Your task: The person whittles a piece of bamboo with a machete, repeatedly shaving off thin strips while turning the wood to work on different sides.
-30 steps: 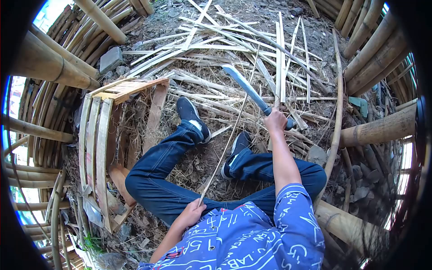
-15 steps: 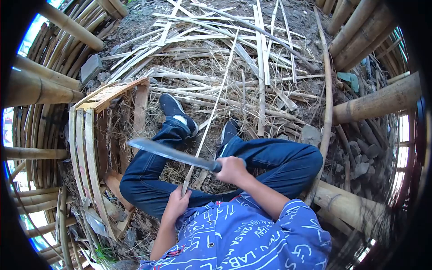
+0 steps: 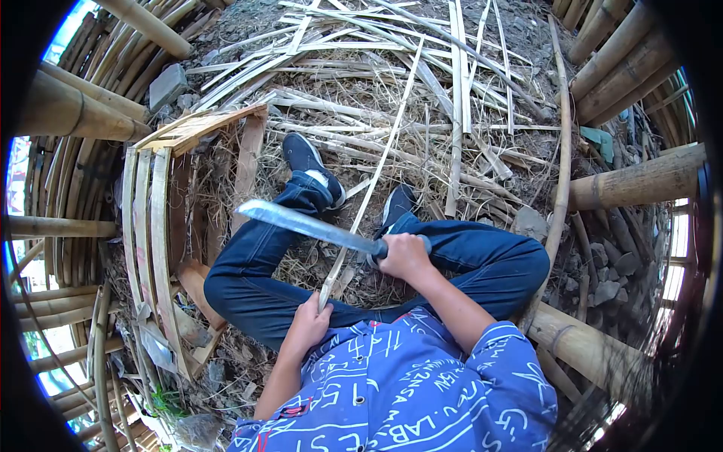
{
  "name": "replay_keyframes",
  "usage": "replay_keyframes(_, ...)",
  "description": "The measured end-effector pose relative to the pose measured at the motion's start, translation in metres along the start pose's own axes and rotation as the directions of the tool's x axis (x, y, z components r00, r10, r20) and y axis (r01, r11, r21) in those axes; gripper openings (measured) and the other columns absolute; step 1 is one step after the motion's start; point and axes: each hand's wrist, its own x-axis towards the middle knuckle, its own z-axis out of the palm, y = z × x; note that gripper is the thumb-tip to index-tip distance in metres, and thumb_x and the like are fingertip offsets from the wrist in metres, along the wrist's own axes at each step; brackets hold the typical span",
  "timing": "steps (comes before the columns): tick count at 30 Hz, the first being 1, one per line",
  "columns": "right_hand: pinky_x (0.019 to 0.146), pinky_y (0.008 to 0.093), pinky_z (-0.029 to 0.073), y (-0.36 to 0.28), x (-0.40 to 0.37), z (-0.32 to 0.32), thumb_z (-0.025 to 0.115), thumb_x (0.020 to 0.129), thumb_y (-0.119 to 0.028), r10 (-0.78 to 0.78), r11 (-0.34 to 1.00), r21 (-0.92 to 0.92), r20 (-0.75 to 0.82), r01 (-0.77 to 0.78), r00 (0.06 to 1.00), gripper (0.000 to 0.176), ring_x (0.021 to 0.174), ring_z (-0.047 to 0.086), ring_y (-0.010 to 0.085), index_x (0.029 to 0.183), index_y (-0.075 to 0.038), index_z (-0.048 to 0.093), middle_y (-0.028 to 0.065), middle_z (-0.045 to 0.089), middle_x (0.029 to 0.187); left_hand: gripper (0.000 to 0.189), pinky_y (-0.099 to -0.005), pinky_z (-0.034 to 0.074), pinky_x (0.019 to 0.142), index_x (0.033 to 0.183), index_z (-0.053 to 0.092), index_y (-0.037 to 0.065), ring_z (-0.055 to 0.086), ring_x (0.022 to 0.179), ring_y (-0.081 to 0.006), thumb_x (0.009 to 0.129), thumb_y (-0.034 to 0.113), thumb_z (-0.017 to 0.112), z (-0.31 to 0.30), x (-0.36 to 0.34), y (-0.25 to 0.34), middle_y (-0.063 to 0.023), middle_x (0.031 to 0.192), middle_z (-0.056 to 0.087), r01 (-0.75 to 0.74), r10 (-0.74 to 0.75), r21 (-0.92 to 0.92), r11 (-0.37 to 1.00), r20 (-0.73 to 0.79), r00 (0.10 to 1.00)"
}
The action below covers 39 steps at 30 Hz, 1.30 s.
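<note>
My right hand (image 3: 405, 256) is wrapped round the dark handle of a machete (image 3: 301, 224), its long blade pointing left above my lap. A long, pale bamboo strip (image 3: 382, 162) runs from my lap out between my feet to the strips on the ground. Closed round its near end is my left hand (image 3: 309, 322), in front of my belly. The blade crosses over the strip between the two hands and overlaps it in this view.
Many split bamboo strips (image 3: 316, 49) lie scattered on the dirt ahead. To the left stands a wooden crate (image 3: 160, 218). Thick bamboo poles (image 3: 633, 181) and stones (image 3: 602, 264) are on the right, and a grey block (image 3: 167, 87) sits at the far left.
The view has shifted, so most things appear slightly to the right. The machete now crosses the strip a little farther from my left hand. Both hands keep their hold.
</note>
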Motion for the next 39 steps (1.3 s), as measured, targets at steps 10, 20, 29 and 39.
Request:
replay_keyframes(10,0.064,0.0456,0.054,0.014,0.024,0.001,0.067,0.066,-0.024,-0.113,0.991,-0.071,-0.037,0.110,0.993,0.019,0.069,0.068,0.0355,0.076,-0.008,0.067,0.0177,0.067,0.070,0.023,-0.0393,0.044,0.065,0.094,0.051,-0.004,0.051,0.066,-0.0244,0.091,0.018,0.057,-0.008,0.001,-0.008,-0.0184,0.071,0.056,0.008,-0.002,-0.116,0.993,0.056,0.998)
replay_keyframes(20,0.070,0.0454,0.055,0.031,0.035,-0.009,0.068,0.064,-0.025,-0.001,0.996,-0.094,-0.067,-0.005,0.998,0.022,0.074,0.069,0.0342,0.080,-0.010,0.069,0.0168,0.069,0.075,0.023,-0.0382,0.043,0.062,0.089,0.048,-0.002,0.048,0.064,-0.0220,0.092,0.019,0.057,-0.010,-0.007,-0.014,-0.0160,0.068,0.053,-0.015,0.019,-0.079,0.997,0.055,0.998)
replay_keyframes(29,0.080,0.0455,0.055,0.093,0.088,-0.057,0.066,0.070,-0.024,0.379,0.922,-0.023,-0.164,-0.387,0.911,0.023,0.084,0.069,0.0368,0.086,-0.008,0.073,0.0207,0.070,0.087,0.018,-0.0346,0.041,0.063,0.087,0.048,-0.001,0.044,0.069,-0.0174,0.087,0.011,0.061,-0.016,-0.031,-0.028,-0.0105,0.072,0.051,0.039,-0.032,-0.099,0.994,0.077,0.997)
replay_keyframes(39,0.084,0.0448,0.054,0.123,0.132,-0.080,0.065,0.068,-0.022,0.400,0.900,-0.098,-0.198,-0.425,0.895,0.029,0.090,0.068,0.0376,0.089,-0.003,0.071,0.0225,0.070,0.093,0.018,-0.0349,0.042,0.065,0.093,0.050,-0.002,0.046,0.070,-0.0177,0.088,0.013,0.060,-0.024,-0.045,-0.045,-0.0120,0.074,0.054,0.016,0.004,-0.136,0.991,0.143,0.990)
